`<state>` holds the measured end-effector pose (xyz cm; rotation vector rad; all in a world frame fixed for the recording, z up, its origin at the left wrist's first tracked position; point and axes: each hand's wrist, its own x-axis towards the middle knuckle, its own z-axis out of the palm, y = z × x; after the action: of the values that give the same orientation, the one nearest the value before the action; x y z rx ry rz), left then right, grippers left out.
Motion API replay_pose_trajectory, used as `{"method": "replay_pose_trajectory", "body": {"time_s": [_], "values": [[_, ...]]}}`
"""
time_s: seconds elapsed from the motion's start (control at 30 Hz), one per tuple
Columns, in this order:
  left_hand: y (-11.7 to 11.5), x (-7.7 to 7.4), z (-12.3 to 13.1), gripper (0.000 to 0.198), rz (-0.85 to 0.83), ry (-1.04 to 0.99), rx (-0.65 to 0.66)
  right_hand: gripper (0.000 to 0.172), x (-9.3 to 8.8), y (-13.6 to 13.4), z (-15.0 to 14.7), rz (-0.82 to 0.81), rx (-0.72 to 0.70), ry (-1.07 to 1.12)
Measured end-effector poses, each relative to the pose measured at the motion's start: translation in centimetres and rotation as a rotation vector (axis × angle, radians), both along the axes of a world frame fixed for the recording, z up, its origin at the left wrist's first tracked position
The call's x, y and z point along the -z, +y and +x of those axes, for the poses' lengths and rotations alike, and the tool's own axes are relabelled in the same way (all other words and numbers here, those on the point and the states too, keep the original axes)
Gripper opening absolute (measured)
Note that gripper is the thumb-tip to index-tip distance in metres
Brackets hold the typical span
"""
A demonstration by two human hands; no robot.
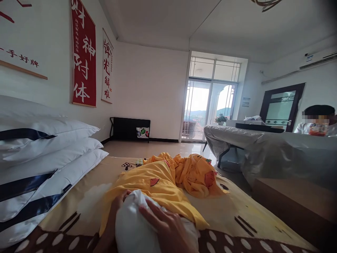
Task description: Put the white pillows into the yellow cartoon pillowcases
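Observation:
A white pillow (137,225) sits partly inside the mouth of a yellow pillowcase (152,179) printed with watermelon slices. My left hand (119,200) is closed at the case's left edge, where cloth and pillow meet; part of its fingers is hidden behind the pillow. Over the top of the pillow lies my right hand (165,219), its fingers bent onto the white fabric and its thumb out of sight. Just beyond, a crumpled heap of matching yellow cloth (197,174) rests on the patterned bed sheet (237,211).
Several white pillows with dark bands (52,154) are stacked at the left. A brown box-like surface (297,200) borders the bed on the right. Behind it stands a table under plastic sheeting (273,147), with a person (318,119) seated at its far side. A black folded table (126,129) leans by the wall.

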<state>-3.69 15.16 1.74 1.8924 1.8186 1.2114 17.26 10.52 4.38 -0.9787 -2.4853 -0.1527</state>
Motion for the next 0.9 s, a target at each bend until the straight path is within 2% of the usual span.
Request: {"method": "replay_pose_trajectory", "body": {"time_s": [0.1,0.2,0.3,0.37,0.5,0.57,0.67,0.77,0.9], "values": [[0.7,-0.4,-1.0,0.027,0.012,-0.134,0.024,0.072,2.1,0.9,-2.4,-0.083,0.069,-0.175],[0.2,-0.3,-0.7,0.024,0.06,-0.149,-0.004,0.064,3.0,1.4,-3.1,-0.041,0.127,-0.184],[-1.3,-0.8,0.4,0.024,0.081,0.067,-0.041,0.054,3.3,1.3,-3.1,-0.008,0.2,-0.172],[-2.5,-1.5,1.2,0.028,0.038,0.229,-0.035,0.049,3.9,1.4,-3.2,0.019,0.225,-0.179],[-4.0,-2.4,2.7,0.03,-0.005,0.414,0.002,0.047,4.9,2.1,-3.4,0.047,0.268,-0.085],[-4.2,-2.1,3.1,0.033,0.026,0.472,0.03,0.047,4.6,2.3,-3.1,0.012,0.335,-0.035],[-3.9,-1.2,3.2,0.04,0.104,0.553,0.048,0.05,3.0,2.3,-2.2,-0.052,0.437,-0.006],[-3.7,-0.9,3.0,0.046,0.151,0.636,-0.019,0.053,1.6,2.4,-0.9,-0.092,0.506,0.0],[-3.8,-1.6,3.2,0.05,0.077,0.735,-0.149,0.055,1.2,3.2,0.8,-0.078,0.556,0.047]]}}
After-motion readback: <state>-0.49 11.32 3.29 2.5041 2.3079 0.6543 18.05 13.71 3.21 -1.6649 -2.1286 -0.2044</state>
